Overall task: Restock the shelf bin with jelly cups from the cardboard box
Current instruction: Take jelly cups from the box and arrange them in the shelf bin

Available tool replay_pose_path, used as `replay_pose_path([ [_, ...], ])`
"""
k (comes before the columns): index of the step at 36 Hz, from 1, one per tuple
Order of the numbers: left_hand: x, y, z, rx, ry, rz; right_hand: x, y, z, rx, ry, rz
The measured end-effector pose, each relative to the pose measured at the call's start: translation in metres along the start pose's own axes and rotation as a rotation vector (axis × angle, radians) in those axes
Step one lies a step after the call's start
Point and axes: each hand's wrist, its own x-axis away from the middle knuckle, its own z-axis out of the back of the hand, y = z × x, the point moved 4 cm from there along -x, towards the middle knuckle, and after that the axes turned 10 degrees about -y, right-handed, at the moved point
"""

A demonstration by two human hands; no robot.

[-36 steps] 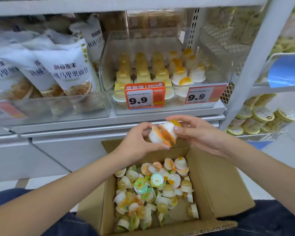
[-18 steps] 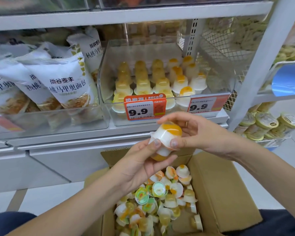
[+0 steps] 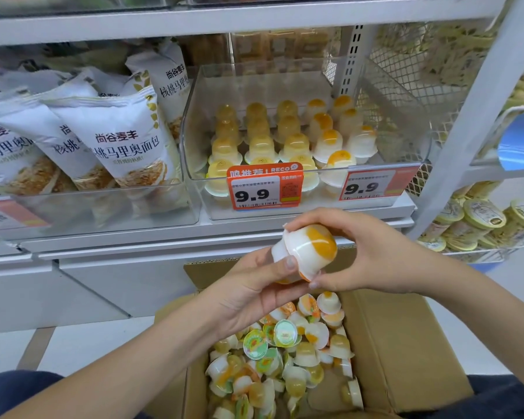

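A: Which step is this?

B: The carry, I'd judge. Both hands hold jelly cups above the cardboard box (image 3: pixel 406 343), in front of the shelf edge and below the shelf bin (image 3: pixel 403 179); nothing from this handful is in the bin yet.

A: What grips what?

B: The right hand (image 3: pixel 372 252) has its fingers (image 3: pixel 297 222) curled over the top of the white cup with the orange dome (image 3: pixel 310 249), thumb pinching at its lower rim. The left hand (image 3: pixel 254 288) cradles from below, thumb pressed on the cup's side. A second cup seems tucked beneath, against the left palm, but it is mostly hidden.

A: So neither hand is released?

B: No, both are grasping cups.

A: And the next move?

B: Lifting over the bin's clear front wall and setting the cup dome-up in the white-and-orange rows on the right, where there looks to be room near the front. The stacked pair probably needs separating first.

A: The supply?

B: Loose jelly cups (image 3: pixel 285 358) still heaped in the box, so plenty remains.
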Motion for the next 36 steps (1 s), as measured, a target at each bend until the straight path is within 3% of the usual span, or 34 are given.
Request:
replay_pose_path([
  [9, 0.000, 0.002, 0.001, -0.156, 0.075, -0.017, -0.001, -0.001, -0.001, 0.000, -0.006, 0.010],
  [18, 0.001, 0.004, -0.002, -0.301, 0.026, 0.068, 0.001, -0.010, 0.002, 0.007, 0.037, 0.034],
  [22, -0.002, 0.029, 0.002, -0.692, 0.158, 0.104, 0.007, -0.009, 0.035, 0.025, 0.151, -0.013],
  [28, 0.007, 0.080, 0.036, -1.339, 0.579, -0.081, 0.004, -0.018, 0.144, 0.344, 0.480, -0.167],
  [30, 0.008, 0.088, 0.046, -1.440, 0.624, -0.080, -0.010, -0.016, 0.171, 0.505, 0.434, -0.251],
  [36, 0.004, 0.087, 0.052, -1.618, 0.622, 0.052, -0.049, 0.024, 0.182, 0.976, -0.023, -0.458],
])
